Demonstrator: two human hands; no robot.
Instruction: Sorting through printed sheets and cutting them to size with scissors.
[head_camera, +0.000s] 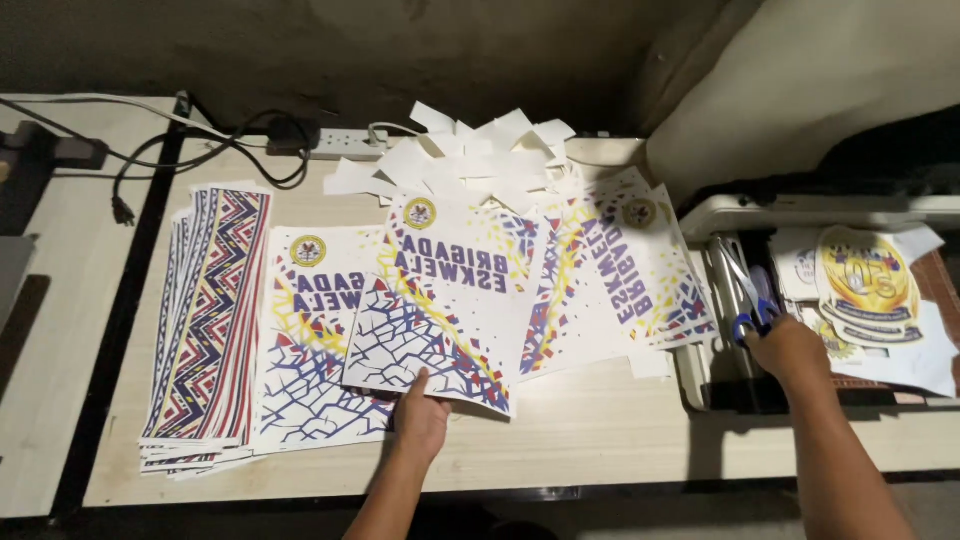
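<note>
White printed sheet (440, 300) under left hand (420, 420)

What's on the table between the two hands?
In the head view, mostly bare tabletop lies between the left hand and the right hand, with printed sheets just behind.

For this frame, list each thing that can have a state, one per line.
left hand: gripping the printed sheet's lower edge
printed sheet: lifted slightly, tilted
right hand: closed on the scissors
scissors: blue handles held, blades shut
striped sheets: stacked flat
paper scraps: piled loose
power strip: cord plugged in
</note>
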